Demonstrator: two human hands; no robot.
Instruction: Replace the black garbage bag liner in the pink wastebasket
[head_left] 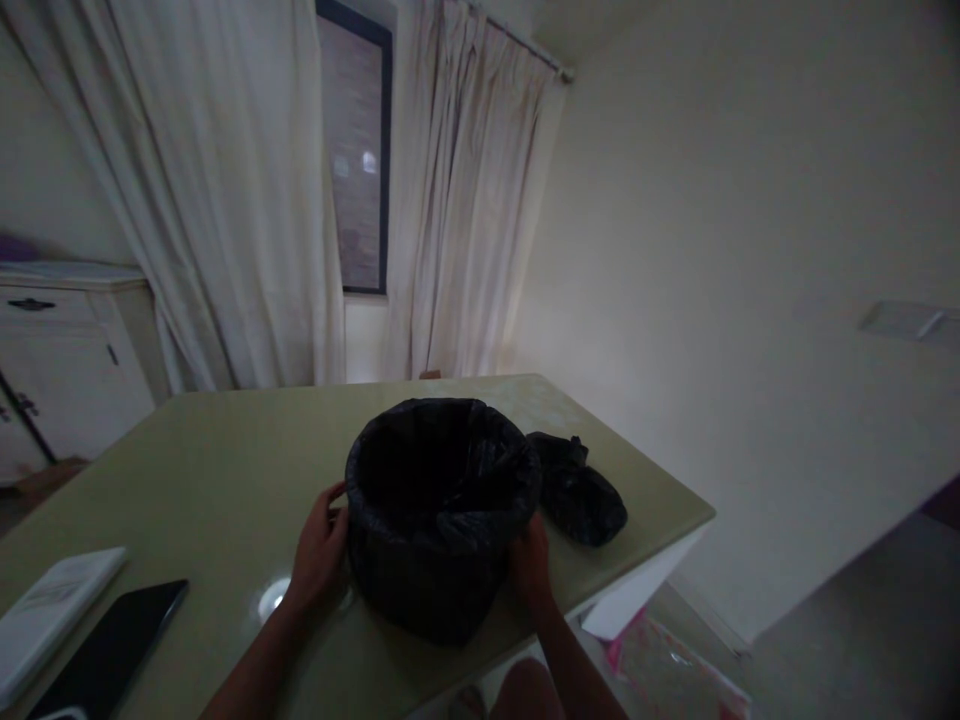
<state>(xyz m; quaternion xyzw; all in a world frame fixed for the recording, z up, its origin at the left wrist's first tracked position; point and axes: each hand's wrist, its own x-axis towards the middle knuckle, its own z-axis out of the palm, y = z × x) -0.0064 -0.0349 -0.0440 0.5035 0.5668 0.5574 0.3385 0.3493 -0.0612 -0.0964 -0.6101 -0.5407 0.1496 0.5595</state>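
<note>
A trash can lined with a black plastic bag point(431, 590) stands upright on the table, its wide mouth facing up. The bag is folded over the rim and covers the outside, so the can itself is hidden. My left hand point(321, 550) curves against the can's left side, fingers bent around it. On the opposite side, my right hand point(531, 560) presses against the wall below the rim, with its fingers partly hidden behind the bag. Just right of the can lies a crumpled bundle of black plastic bags point(585, 500).
The pale green table point(240, 440) ends at a right edge near the wall. A black phone point(112, 650) and a white flat box point(56, 620) lie at the left front. A white cabinet point(67, 340) and curtains point(247, 200) are behind.
</note>
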